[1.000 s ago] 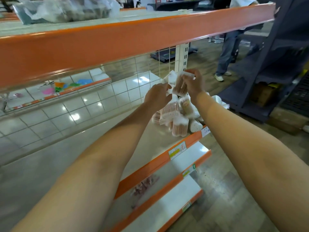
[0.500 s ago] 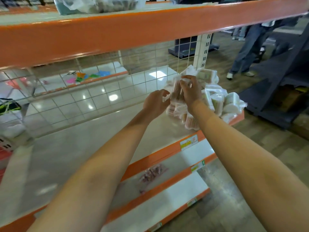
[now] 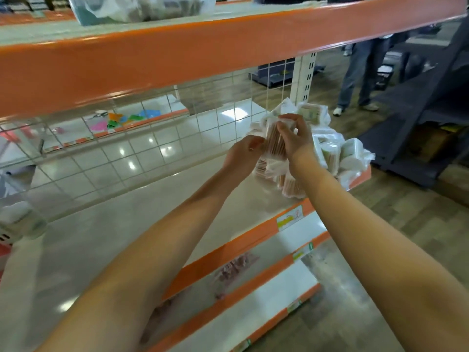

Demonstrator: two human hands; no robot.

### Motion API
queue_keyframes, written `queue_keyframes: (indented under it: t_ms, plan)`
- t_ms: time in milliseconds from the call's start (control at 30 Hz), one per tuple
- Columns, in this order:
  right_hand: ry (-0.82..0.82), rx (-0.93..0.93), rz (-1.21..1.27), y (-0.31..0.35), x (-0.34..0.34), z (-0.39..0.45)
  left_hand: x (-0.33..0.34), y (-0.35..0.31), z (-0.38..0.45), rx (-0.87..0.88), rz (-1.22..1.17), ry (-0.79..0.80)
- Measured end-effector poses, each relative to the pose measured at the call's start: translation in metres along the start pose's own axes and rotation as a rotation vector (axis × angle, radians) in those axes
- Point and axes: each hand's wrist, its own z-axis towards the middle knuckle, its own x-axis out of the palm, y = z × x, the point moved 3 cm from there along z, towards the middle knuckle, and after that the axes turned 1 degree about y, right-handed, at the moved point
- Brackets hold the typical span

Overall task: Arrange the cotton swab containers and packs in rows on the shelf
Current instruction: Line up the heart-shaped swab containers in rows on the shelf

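A heap of clear cotton swab packs and white containers (image 3: 337, 153) lies at the right end of the pale shelf (image 3: 106, 240). Above the heap's left side I hold one clear pack of wooden swabs (image 3: 272, 138) upright between both hands. My right hand (image 3: 295, 138) pinches its top and right side. My left hand (image 3: 243, 154) grips its left edge. More swab packs (image 3: 291, 184) lie just under my wrists by the shelf's orange front lip.
An orange beam (image 3: 177, 59) of the upper shelf runs overhead, with a plastic bag (image 3: 132, 8) on top. A white wire grid (image 3: 127, 148) backs the shelf. Lower shelves (image 3: 253, 295) sit below. A person's legs (image 3: 360, 77) stand at right beside a dark rack (image 3: 431, 110).
My left hand has closed onto the pack that my right hand held up alone before. The view has shifted left, showing more of the shelf.
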Motion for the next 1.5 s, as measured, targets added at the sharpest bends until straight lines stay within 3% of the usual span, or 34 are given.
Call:
queue_keyframes:
  t_ms: [333,533,767,1100,1500]
  plan:
    - [-0.027,-0.083,0.093,0.009,-0.038,-0.006,0.026,-0.025,0.006,0.004,-0.123,0.114]
    - [-0.177,-0.059,0.022,0.007,-0.068,-0.007,0.056,-0.033,0.007,-0.017,-0.252,0.148]
    - [-0.233,-0.029,0.043,0.007,-0.093,-0.02,0.089,-0.034,0.004,-0.116,-0.407,0.189]
    - [-0.238,-0.086,-0.077,0.002,-0.109,-0.022,0.117,-0.033,-0.005,-0.291,-0.777,0.476]
    - [-0.199,-0.001,0.052,-0.01,-0.109,-0.028,0.121,-0.033,-0.013,-0.245,-0.867,0.469]
